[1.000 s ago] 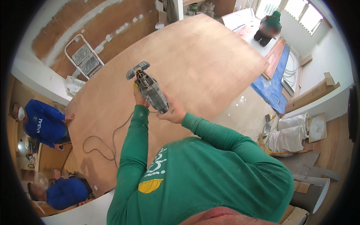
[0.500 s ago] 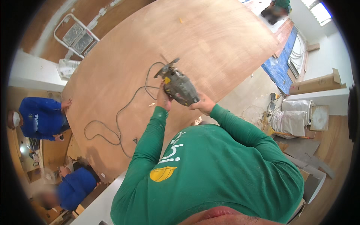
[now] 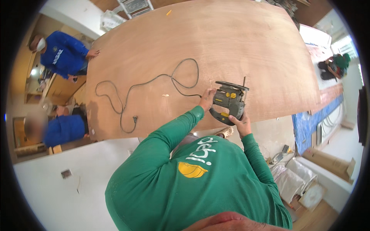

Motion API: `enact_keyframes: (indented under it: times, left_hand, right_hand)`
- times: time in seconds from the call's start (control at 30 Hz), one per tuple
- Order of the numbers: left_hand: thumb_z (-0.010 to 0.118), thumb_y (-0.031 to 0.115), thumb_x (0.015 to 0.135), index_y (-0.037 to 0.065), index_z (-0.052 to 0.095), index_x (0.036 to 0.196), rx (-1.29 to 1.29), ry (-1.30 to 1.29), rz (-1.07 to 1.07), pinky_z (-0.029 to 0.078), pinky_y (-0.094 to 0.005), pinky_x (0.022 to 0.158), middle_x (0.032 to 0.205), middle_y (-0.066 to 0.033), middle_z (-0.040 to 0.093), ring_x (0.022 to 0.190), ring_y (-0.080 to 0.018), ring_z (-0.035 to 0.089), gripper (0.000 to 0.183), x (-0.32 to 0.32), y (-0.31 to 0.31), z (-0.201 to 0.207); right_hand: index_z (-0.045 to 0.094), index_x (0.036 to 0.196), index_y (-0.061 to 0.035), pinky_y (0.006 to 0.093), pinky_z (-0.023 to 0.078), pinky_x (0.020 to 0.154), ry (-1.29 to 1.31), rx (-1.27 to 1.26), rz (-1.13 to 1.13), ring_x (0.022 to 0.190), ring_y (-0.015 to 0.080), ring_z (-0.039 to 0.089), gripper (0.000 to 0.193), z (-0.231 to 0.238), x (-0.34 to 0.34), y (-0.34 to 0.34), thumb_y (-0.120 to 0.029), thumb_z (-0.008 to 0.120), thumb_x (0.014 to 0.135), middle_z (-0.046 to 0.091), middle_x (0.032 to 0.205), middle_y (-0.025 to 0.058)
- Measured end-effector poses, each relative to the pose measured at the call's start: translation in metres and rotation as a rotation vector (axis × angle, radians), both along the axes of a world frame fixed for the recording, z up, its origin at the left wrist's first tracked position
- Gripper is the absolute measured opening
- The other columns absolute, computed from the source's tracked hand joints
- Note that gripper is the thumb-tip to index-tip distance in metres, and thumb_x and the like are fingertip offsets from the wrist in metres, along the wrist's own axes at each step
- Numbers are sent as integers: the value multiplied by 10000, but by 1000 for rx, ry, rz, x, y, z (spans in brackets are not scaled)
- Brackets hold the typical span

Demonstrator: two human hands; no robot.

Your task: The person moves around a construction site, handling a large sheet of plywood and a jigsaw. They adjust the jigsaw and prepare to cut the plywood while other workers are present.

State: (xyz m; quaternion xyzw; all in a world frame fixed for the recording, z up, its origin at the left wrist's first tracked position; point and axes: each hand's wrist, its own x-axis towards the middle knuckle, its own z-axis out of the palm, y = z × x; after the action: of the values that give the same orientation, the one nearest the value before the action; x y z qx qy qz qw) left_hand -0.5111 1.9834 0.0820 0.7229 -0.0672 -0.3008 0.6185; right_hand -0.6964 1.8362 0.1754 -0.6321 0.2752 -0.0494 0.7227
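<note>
I hold a dark jigsaw (image 3: 228, 101) with yellow buttons and labels over the near part of a large wooden sheet (image 3: 246, 42). Its base plate faces away from me, and a thin blade sticks up past it. My left hand (image 3: 207, 99) grips the tool's left end, where the cord comes out. At the lower right, my right hand (image 3: 242, 124) is closed round its body, thumb on the handle. The grey cord (image 3: 154, 79) winds leftward across the wood in loops, ending in a loose plug (image 3: 135, 119) that lies on the sheet.
At the left edge stands a co-worker in blue (image 3: 63, 54), one hand on the sheet; another in blue (image 3: 65, 129) is lower down. A person in green (image 3: 335, 66) crouches at far right. A blue tarp (image 3: 306, 129), cardboard box (image 3: 327, 163) and wrapped bundles (image 3: 289, 179) lie right. A step ladder (image 3: 135, 7) is behind.
My view has swung round to the right. The jigsaw has been turned in my hands, so its side with the yellow buttons now faces up. Both hands still hold it.
</note>
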Motion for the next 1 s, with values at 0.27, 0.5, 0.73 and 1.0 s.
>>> enact_keyframes:
  times: [0.27, 0.5, 0.73, 1.0]
  left_hand:
    - [502, 597, 1057, -13, 592, 1269, -20, 184, 130, 455, -355, 1031, 1194, -164, 657, 1142, -220, 606, 652, -47, -81, 20]
    - [499, 560, 1066, -21, 595, 1299, -67, 116, 142, 436, -361, 1058, 1242, -173, 652, 1173, -233, 601, 633, -29, -102, 24]
    - [485, 505, 1078, 28, 526, 1391, -316, 276, 35, 409, -366, 1120, 1361, -84, 579, 1278, -212, 535, 571, -11, -144, 36]
    - [851, 168, 868, 62, 365, 1513, -433, -55, -397, 461, -419, 1105, 1415, -109, 555, 1287, -205, 559, 814, -97, -221, 104]
  right_hand:
    - [558, 1336, 45, 351, 518, 976, -1, -63, 52, 1104, 198, 638, 547, 13, -22, -96, -147, 812, 891, 678, 1215, 129]
    - [541, 1372, 56, 364, 521, 985, -87, -168, 111, 1122, 203, 645, 601, 27, -4, -115, -164, 818, 885, 685, 1234, 144]
    - [539, 1410, 21, 378, 517, 1000, 14, -458, 84, 1121, 248, 672, 696, 45, -7, -161, -201, 859, 833, 708, 1208, 165]
    - [494, 1467, -32, 383, 493, 1055, -87, -385, 3, 1173, 242, 656, 749, 75, -115, -262, -109, 857, 816, 694, 1233, 156]
